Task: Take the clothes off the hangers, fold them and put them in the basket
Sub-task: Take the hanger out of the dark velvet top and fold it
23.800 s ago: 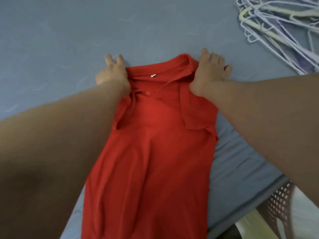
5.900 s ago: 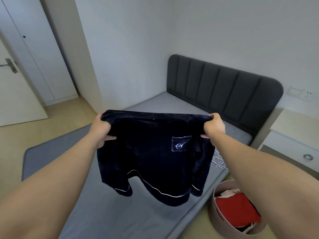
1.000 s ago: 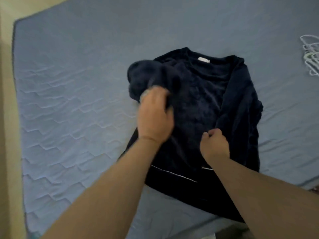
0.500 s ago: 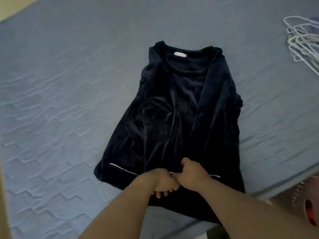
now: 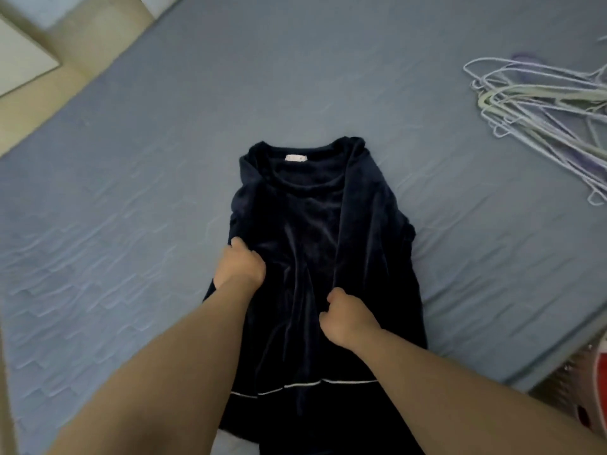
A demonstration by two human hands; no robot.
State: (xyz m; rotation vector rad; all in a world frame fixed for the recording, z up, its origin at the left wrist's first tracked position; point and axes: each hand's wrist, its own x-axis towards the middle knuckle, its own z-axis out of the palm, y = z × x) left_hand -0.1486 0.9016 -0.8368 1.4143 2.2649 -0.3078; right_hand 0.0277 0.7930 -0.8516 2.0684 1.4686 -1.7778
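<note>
The left hand (image 5: 241, 266) is curled into the turned-in left edge of the dark navy top (image 5: 325, 224) and grips the plush cloth. The right hand (image 5: 345, 318) is closed like a fist near the middle of the top, pinching a ridge of fabric. The fingertips of both are buried in the cloth and cannot be seen. The top lies on the bed (image 5: 131, 192), neckline away from the person, with both sides folded in over the middle. A small white neck label (image 5: 295, 158) sits inside the collar; its writing is too blurred to read. A line of white piping (image 5: 295, 385) crosses near the hem, which runs out of the bottom of the view. A heap of pale hangers (image 5: 542, 106) lies on the bed to the right, well apart from the top. At the lower right edge, beside the bed, a sliver of the basket (image 5: 571, 366) shows with red cloth (image 5: 602, 366) in it; the rest is cut off.
</note>
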